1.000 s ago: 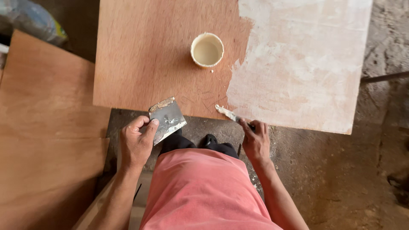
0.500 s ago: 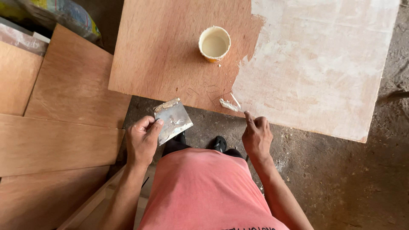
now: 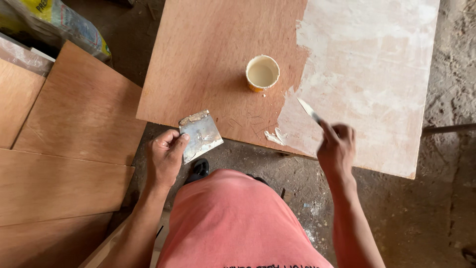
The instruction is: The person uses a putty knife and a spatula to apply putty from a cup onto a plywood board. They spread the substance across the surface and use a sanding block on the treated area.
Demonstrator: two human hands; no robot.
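In the head view your left hand (image 3: 164, 158) pinches a flat metal scraper plate (image 3: 200, 135) by its lower corner, fingers closed on it, the plate smeared with pale filler and tilted up toward 1 o'clock, just over the near edge of the plywood board (image 3: 208, 64). Your right hand (image 3: 337, 148) is closed around a narrow putty knife (image 3: 309, 110) whose blade points toward 11 o'clock over the white filler patch (image 3: 367, 74). A small cup (image 3: 262, 73) of pale filler stands upright on the bare wood at 10 o'clock from that blade, near the patch's edge.
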